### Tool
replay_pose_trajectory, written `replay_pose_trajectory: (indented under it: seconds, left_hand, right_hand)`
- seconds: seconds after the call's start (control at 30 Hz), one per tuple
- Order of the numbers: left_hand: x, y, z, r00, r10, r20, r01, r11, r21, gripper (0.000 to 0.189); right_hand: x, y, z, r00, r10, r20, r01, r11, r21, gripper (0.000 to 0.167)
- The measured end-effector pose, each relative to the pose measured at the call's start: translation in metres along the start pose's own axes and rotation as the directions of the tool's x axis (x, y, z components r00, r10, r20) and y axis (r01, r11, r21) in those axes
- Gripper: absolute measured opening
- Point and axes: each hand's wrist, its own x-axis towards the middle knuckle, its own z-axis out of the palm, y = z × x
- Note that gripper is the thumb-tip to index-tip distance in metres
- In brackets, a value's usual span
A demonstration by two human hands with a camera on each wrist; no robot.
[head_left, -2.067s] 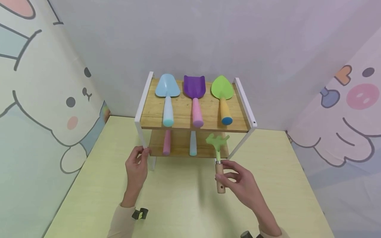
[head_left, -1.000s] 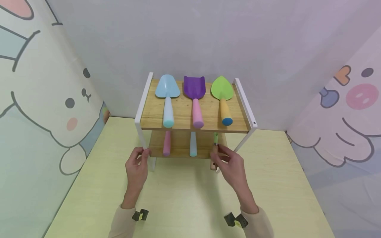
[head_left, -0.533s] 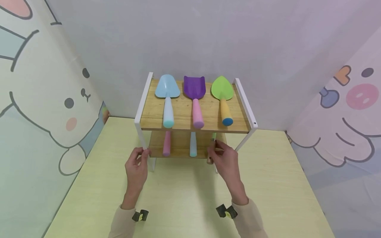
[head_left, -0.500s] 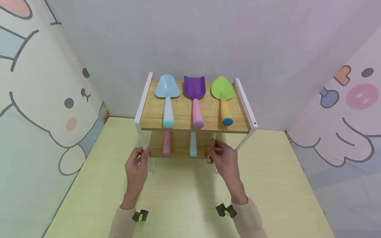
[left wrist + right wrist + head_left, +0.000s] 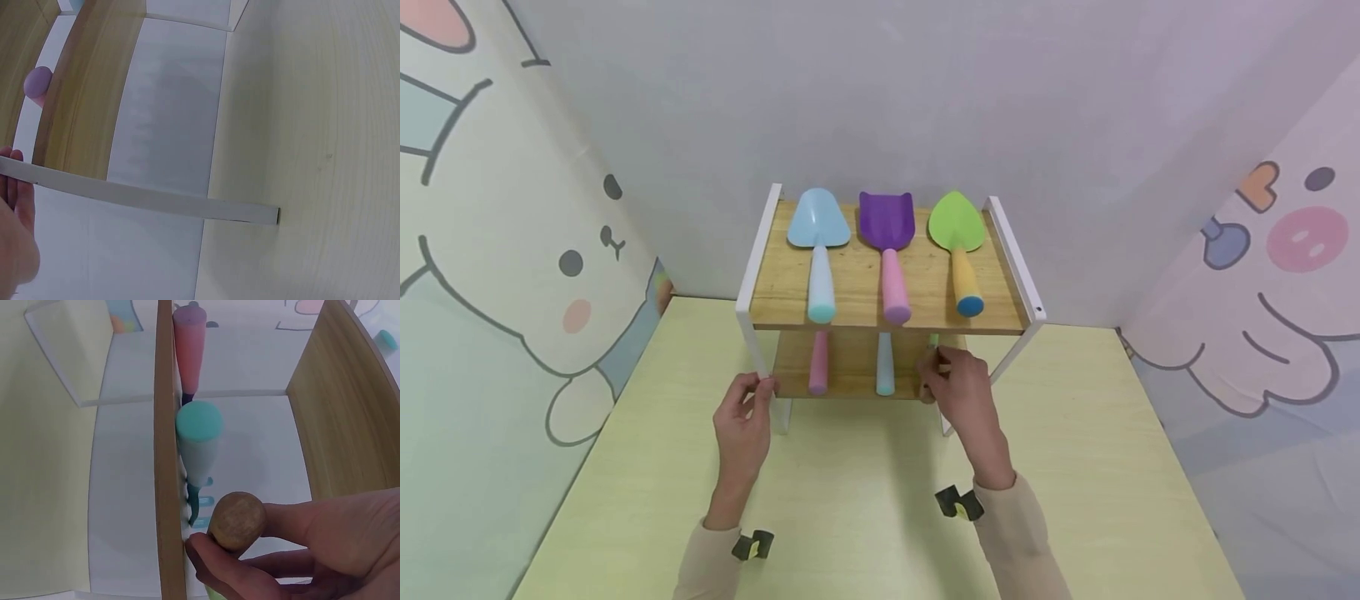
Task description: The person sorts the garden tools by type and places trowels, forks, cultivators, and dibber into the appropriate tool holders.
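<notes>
My right hand [image 5: 966, 400] pinches the wooden handle of a small green hand rake [image 5: 237, 522]. Its green head is mostly hidden under the top board, over the right part of the lower shelf [image 5: 850, 379]. In the right wrist view the handle's round end faces the camera, and fingertips are close to the shelf's edge. At the left, my left hand [image 5: 742, 425] grips the white front post [image 5: 144, 197] of the two-tier rack. A pink handle [image 5: 818, 364] and a pale blue handle [image 5: 885, 364] lie on the lower shelf, left of the rake.
On the top board [image 5: 857, 287] lie a light blue trowel [image 5: 820, 221], a purple scoop [image 5: 887, 221] with a pink handle, and a green trowel [image 5: 957, 223] with a yellow handle. The rack stands on a pale table [image 5: 1075, 467]. Cartoon-printed curtains hang at both sides.
The right hand has carried the hand rake left and forward, from in front of the rack to the lower shelf, its head passing under the top board. The left hand has stayed at the post.
</notes>
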Motion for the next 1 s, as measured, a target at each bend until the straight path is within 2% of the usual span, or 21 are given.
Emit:
replay_pose_trajectory:
  seconds: [0.27, 0.6, 0.7, 0.87, 1.0]
  left_hand:
    - [0.0, 0.0, 0.0, 1.0, 0.003, -0.001, -0.003, 1.0, 0.015, 0.005]
    - [0.0, -0.001, 0.0, 1.0, 0.01, 0.007, -0.011, 1.0, 0.007, 0.004]
    - [0.0, -0.002, 0.0, 1.0, 0.017, 0.008, -0.017, 1.0, 0.002, 0.004]
    - [0.0, -0.001, 0.0, 1.0, 0.015, 0.004, -0.015, 1.0, -0.001, 0.004]
    - [-0.001, -0.001, 0.0, 1.0, 0.01, -0.001, -0.01, 1.0, 0.0, 0.004]
  right_hand:
    - [0.005, -0.001, 0.0, 1.0, 0.008, 0.013, -0.008, 0.999, -0.043, 0.025]
    - [0.008, 0.0, 0.007, 0.989, -0.103, -0.108, 0.09, 0.989, -0.114, 0.041]
    - [0.007, 0.001, 0.007, 0.989, -0.098, -0.113, 0.086, 0.99, -0.113, 0.036]
    - [0.006, 0.001, 0.008, 0.993, -0.068, -0.096, 0.059, 0.994, -0.093, 0.016]
    - [0.003, 0.001, 0.01, 0.987, -0.099, -0.124, 0.087, 0.991, -0.097, 0.018]
